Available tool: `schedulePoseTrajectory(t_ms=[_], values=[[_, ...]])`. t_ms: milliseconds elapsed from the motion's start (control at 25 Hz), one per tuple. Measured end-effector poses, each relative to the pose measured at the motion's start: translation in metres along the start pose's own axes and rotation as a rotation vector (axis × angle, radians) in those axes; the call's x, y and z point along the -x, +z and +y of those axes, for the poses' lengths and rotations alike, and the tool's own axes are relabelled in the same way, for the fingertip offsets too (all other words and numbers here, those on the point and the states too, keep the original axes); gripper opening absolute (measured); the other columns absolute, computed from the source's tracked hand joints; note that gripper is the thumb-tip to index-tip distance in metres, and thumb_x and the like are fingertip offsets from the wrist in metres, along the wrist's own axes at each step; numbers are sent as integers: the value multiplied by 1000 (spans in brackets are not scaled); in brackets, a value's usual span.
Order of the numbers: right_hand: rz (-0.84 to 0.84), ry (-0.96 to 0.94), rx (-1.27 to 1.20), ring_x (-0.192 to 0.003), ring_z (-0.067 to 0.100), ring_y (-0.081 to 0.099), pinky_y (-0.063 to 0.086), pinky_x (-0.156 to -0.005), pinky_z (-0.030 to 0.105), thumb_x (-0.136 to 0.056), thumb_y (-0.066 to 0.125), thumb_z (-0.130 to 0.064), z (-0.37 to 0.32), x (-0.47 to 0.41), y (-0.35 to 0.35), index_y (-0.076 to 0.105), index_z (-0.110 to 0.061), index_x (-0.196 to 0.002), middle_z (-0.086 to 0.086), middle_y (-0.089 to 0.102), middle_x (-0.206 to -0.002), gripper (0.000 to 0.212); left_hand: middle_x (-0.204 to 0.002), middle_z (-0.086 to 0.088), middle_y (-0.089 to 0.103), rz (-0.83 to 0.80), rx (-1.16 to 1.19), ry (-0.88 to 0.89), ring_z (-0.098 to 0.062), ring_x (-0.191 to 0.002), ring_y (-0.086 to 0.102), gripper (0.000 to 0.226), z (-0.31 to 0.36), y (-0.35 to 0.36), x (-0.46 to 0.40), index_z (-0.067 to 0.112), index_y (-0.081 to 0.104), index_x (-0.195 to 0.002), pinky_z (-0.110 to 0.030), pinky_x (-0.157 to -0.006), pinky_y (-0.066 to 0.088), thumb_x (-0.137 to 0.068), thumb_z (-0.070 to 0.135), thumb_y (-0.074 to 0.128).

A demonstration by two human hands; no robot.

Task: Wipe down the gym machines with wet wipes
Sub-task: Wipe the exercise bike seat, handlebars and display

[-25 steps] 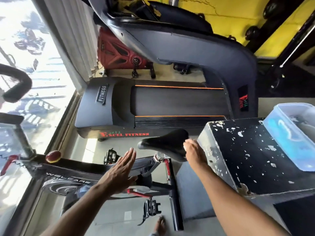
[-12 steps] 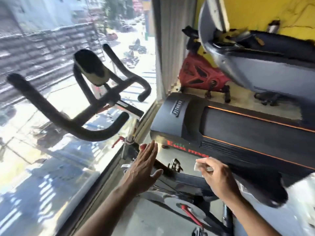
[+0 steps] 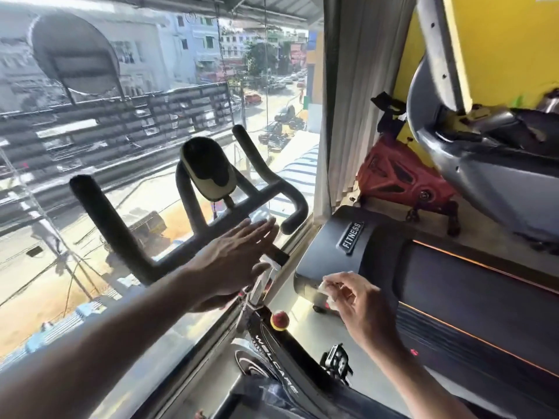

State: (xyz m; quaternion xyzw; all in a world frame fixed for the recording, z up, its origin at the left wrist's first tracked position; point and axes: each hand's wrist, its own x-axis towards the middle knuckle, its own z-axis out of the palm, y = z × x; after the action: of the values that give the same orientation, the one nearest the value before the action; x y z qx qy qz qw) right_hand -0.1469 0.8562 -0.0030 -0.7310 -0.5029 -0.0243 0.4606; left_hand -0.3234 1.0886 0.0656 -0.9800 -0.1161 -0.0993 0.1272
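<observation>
Left hand [image 3: 233,255] flat, fingers straight, near one handlebar [image 3: 193,237]; right hand [image 3: 360,303] pinches one wipe [image 3: 328,287].

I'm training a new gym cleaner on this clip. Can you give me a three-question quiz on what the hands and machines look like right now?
1. True or false: the left hand grips the spin bike handlebar.
2. What does the right hand pinch? A) white wet wipe B) spray bottle C) sponge
3. Fill in: the label on the treadmill hood reads ____.

Key:
1. False; its fingers are straight, held open in front of the bar.
2. A
3. FITNESS
</observation>
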Motion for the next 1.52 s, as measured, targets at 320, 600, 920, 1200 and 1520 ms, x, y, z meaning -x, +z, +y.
schedulePoseTrajectory(t_ms=[320,600,920,1200,1520], values=[[-64,-156,-60,-92,-2,63,52,-77,6,-101,59,-37,27,-150,34,76,-17,-110,-6,57,-105,28,-160,-17,42,-75,-373,-179,-32,-150,37,72,-86,18,-131,4,41,-154,-51,-127,18,-99,46,58],[-159,-165,198,-86,20,65,60,-77,37,-102,57,-29,47,-221,105,72,-13,-100,0,60,-100,22,-159,-11,45,-85,-351,-255,-30,-150,37,68,-92,46,-138,12,38,-157,-56,-126,10,-103,53,36],[-229,-227,128,-82,13,63,56,-82,32,-102,63,-17,90,-245,76,76,-13,-106,-2,57,-96,14,-152,-12,54,-35,-262,-212,-29,-145,46,72,-100,47,-131,10,45,-154,-47,-126,11,-99,58,43],[-404,-400,109,-97,13,53,48,-89,26,-103,59,-18,76,-235,88,74,-21,-99,-8,67,-100,16,-140,-10,64,-26,-229,-209,-28,-135,58,61,-99,44,-132,10,61,-142,-46,-122,27,-96,51,58],[-272,-296,35,-91,16,58,55,-84,39,-98,66,-14,117,-281,84,76,-22,-94,-5,54,-95,13,-149,-13,49,-295,-277,-330,-32,-137,46,71,-94,36,-178,16,34,-156,-51,-114,38,-103,63,31]])
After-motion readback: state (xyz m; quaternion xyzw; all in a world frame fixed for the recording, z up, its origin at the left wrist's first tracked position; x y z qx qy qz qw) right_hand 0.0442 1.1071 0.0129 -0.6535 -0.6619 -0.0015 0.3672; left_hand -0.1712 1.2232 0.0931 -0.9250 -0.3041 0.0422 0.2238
